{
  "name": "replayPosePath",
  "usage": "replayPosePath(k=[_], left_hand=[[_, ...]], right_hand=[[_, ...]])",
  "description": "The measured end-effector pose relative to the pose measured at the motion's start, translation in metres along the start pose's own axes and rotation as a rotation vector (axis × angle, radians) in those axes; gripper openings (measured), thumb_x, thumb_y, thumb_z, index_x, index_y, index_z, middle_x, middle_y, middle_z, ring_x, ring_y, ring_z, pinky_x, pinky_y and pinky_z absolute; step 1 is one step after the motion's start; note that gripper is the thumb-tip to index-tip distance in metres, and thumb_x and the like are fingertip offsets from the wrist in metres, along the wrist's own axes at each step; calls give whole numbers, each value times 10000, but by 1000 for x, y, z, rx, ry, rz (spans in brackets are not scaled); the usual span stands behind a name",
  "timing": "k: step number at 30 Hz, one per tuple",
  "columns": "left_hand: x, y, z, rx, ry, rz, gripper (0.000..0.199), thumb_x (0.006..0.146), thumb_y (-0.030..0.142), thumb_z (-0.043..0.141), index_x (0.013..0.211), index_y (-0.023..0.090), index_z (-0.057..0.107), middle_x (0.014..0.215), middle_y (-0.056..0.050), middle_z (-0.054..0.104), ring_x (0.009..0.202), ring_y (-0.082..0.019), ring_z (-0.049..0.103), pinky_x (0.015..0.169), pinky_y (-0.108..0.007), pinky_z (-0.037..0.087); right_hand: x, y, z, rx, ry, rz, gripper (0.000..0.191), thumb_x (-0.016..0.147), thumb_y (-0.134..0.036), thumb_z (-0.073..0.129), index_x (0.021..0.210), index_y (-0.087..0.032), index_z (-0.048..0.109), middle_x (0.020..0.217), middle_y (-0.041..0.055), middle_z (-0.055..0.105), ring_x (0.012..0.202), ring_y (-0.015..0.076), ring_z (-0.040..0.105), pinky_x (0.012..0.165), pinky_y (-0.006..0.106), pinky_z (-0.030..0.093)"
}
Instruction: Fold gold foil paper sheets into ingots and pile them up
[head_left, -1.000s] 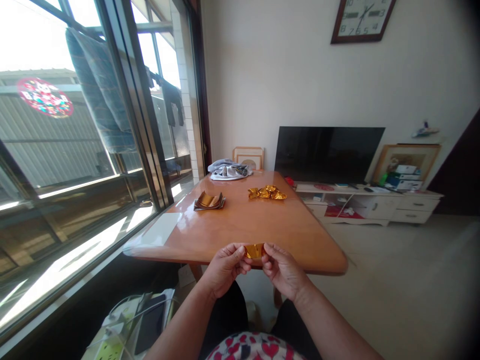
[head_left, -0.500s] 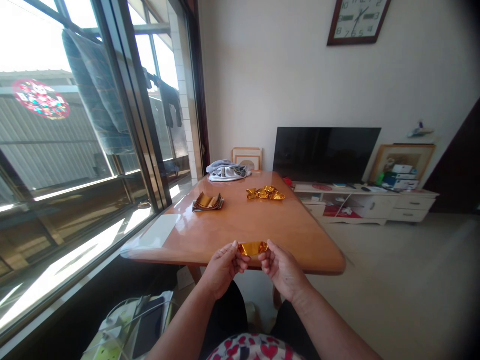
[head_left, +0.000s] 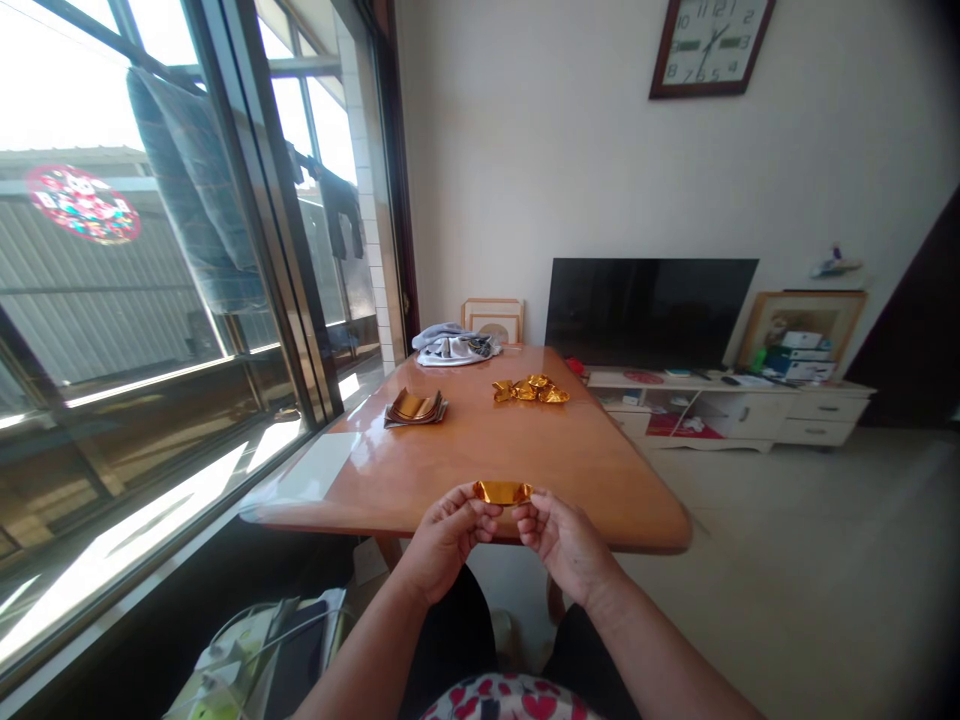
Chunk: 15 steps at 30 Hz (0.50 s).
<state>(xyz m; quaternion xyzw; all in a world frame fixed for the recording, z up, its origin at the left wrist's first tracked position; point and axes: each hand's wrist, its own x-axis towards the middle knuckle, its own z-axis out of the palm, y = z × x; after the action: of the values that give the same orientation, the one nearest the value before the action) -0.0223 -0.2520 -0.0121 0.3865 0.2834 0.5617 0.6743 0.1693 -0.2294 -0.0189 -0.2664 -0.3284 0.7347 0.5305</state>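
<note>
A folded piece of shiny gold foil paper (head_left: 503, 492) is stretched between my two hands, just above the near edge of the wooden table (head_left: 442, 470). My left hand (head_left: 455, 525) pinches its left end with closed fingers. At the other end my right hand (head_left: 559, 535) grips it the same way. Farther up the table, on the right, lies a small heap of folded gold foil pieces (head_left: 531, 389). To the left sits a stack of flat gold foil sheets (head_left: 416, 407), curled at the sides.
Grey and white cloth (head_left: 454, 345) lies bunched at the table's far end. A pale sheet (head_left: 315, 468) covers the left corner. Low on the left, a stand holds a power strip (head_left: 217, 675) and cables. Beyond are a television (head_left: 652, 312) and a white cabinet (head_left: 810, 412); a window runs along the left.
Both hands and the foil piece have shifted slightly up and left. The foil's ends look a little more upturned. The heap and the stack stay as they were.
</note>
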Motion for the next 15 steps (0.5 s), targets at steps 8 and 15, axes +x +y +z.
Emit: replayPosePath(k=[8, 15], left_hand=[[5, -3, 0, 93, 3, 10, 260, 853, 312, 749, 1019, 137, 649, 881, -63, 692, 682, -87, 593, 670, -208, 445], [5, -1, 0, 134, 87, 49, 406, 818, 372, 753, 1135, 149, 635, 896, -61, 699, 687, -112, 618, 677, -239, 469]], right_hand=[[-1, -2, 4, -61, 20, -35, 283, 739, -357, 821, 890, -161, 686, 770, 48, 723, 607, 121, 617, 535, 219, 476], [3, -1, -2, -115, 50, -60, 278, 767, -376, 790, 914, -158, 698, 791, 55, 722, 622, 121, 617, 554, 219, 480]])
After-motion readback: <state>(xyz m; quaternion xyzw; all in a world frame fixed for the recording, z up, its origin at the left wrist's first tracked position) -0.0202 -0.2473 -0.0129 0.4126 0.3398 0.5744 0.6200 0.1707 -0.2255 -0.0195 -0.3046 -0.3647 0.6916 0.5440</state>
